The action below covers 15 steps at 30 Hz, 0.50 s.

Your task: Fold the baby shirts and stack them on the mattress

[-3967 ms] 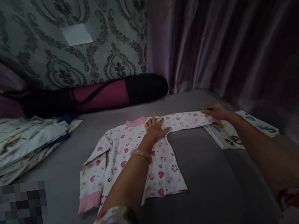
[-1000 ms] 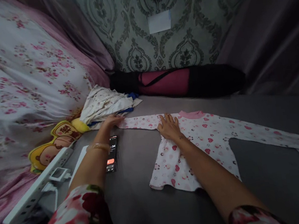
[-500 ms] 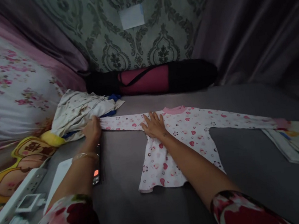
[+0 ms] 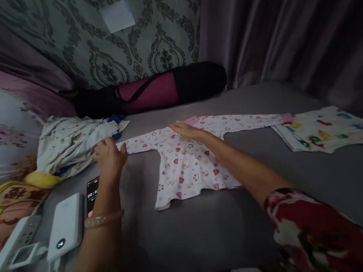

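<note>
One long-sleeved shirt (image 4: pixel 188 166), white with a heart print, lies spread on the grey sheet (image 4: pixel 162 245) directly ahead of the person, its sleeves stretched out to either side so that its long axis runs across the view, with the pink collar (image 4: pixel 191 120) on the far side and the hem towards the body. The right hand (image 4: pixel 187 131) is the nearer to the shirt's torso: its fingers are straight and together, gripping nothing, just beside the collar at the left shoulder, though whether it presses on the fabric or hovers is hard to tell, and its forearm passes over the torso's right edge. The left hand (image 4: pixel 108 155) is at the end of the left sleeve (image 4: pixel 142 142), fingers bent and thumb by the fabric; whether it pinches the cuff cannot be told. The right sleeve (image 4: pixel 246 121) points away from both hands, its pink cuff resting on a folded number-print cloth (image 4: pixel 334 127). Beyond the left hand is a heap of pale clothes (image 4: pixel 71 139); nearer the body are a phone (image 4: pixel 91 194), partly behind the left arm, and a white power bank (image 4: pixel 66 224). Farther off, a black-and-magenta bag (image 4: pixel 149 91) lies along the wall.
</note>
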Each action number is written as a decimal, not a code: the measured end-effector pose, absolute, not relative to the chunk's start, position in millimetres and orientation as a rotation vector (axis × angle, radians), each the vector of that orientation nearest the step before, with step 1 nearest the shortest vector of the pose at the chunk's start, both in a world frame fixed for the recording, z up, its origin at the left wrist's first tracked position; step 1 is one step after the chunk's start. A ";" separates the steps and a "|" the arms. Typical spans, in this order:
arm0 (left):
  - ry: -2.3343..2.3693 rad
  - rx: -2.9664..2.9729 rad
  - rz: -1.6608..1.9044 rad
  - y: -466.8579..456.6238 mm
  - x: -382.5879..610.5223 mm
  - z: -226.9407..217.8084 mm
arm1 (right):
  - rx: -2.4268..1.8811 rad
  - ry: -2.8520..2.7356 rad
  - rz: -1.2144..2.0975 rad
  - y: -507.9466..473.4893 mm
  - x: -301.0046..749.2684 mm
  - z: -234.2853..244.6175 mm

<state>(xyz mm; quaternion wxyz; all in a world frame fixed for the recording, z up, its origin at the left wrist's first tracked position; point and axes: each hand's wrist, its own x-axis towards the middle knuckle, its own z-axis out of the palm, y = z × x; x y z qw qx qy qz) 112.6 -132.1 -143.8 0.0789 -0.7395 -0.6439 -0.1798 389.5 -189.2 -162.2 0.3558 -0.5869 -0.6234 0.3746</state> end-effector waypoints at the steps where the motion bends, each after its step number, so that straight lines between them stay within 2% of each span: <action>1: -1.848 -2.337 -0.551 -146.8 120.4 -142.1 | -1.502 -1.588 0.972 -205.7 403.3 -157.1; 7: -1.252 -3.053 -0.690 -244.3 190.5 -147.2 | -1.736 -1.115 1.024 -305.1 475.1 -146.8; 12: -0.714 -3.511 -0.335 -329.2 260.3 -154.2 | -1.943 -0.841 0.930 -337.7 509.9 -164.9; 15: -0.816 -3.476 -0.149 -361.3 286.3 -156.0 | -2.064 -0.931 0.766 -334.3 520.4 -183.9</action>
